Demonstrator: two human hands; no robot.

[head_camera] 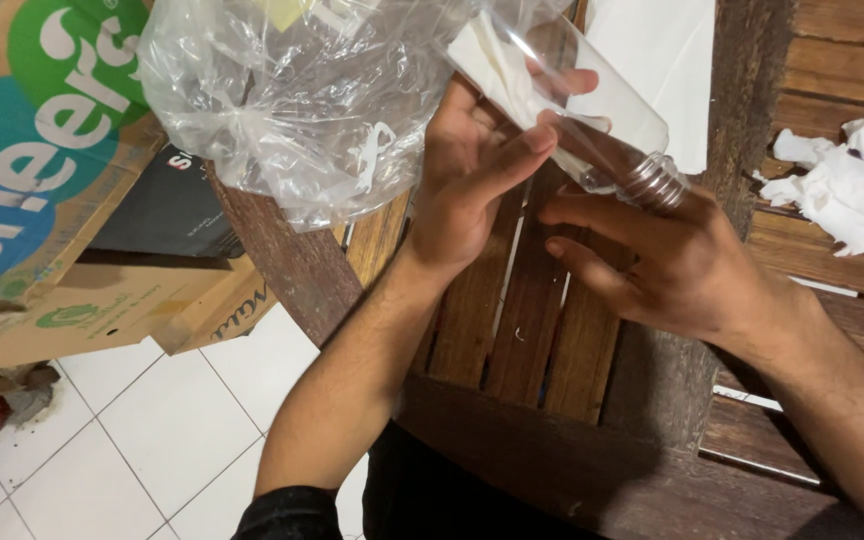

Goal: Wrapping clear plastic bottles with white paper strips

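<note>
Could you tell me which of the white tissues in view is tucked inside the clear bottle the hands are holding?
The folded tissue inside the clear bottle; the crumpled tissue lies loose on the wooden slats at right.

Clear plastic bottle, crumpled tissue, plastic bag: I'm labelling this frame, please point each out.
Clear plastic bottle [642,125]: head view, on its shoulder.
Crumpled tissue [842,185]: head view, middle of the wad.
Plastic bag [292,100]: head view, its bulging front.
</note>
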